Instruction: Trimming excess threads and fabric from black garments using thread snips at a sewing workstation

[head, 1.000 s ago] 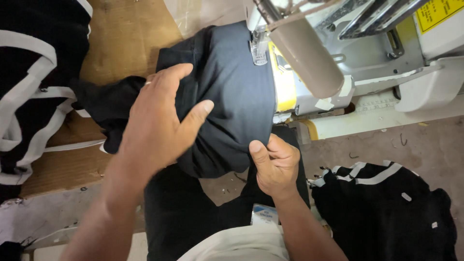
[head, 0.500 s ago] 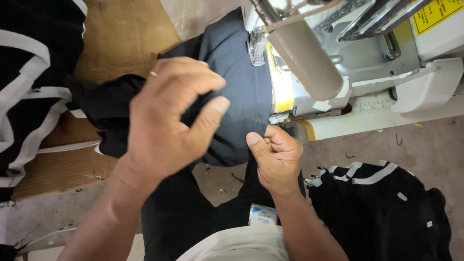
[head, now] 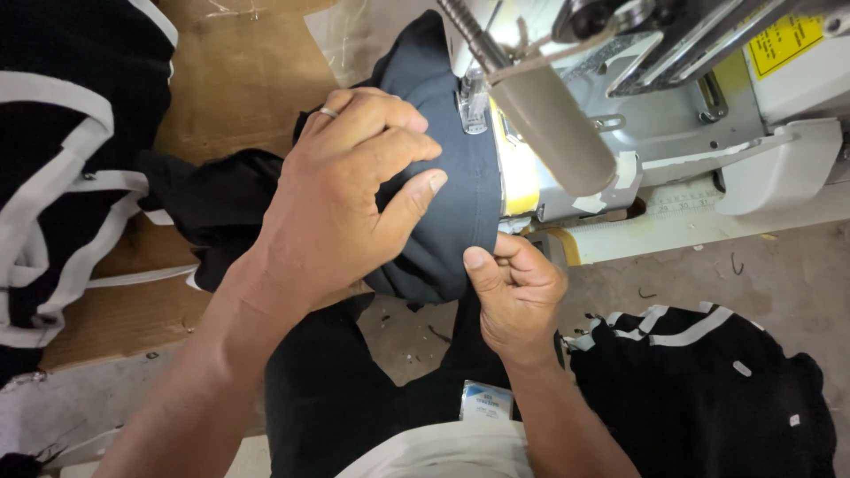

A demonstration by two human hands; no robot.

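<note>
Surface: worn grey worktable (head: 770,292) with thread scraps, brown cardboard (head: 239,80) laid left of the sewing machine.
Sewing machine: pale grey-white body (head: 691,115) top right, grey cylinder arm (head: 549,133) reaching down-left, yellow label on the housing.
Left pile: black garments with white trim (head: 62,159), well left of the machine, on the cardboard.
Right pile: more black pieces with white trim (head: 708,389), below the machine, near the table edge.
Dark fabric: navy-black tube of cloth (head: 460,177) drawn over the machine arm, its edge touching the presser foot (head: 472,104).
Left hand: left hand (head: 341,204) flat on the fabric just left of the machine arm, fingers spread and slightly curled, thumb pressing the cloth; ring on one finger.
Right hand: right hand (head: 518,296) below the machine arm, fingers curled closed, thumb and forefinger pinching the fabric's lower edge.
Progress: cloth looks loaded and lined up at the needle; stitched length cannot be told, seam hidden under the hands.
Tag: small white-blue tag (head: 485,403) near the person's waist.
</note>
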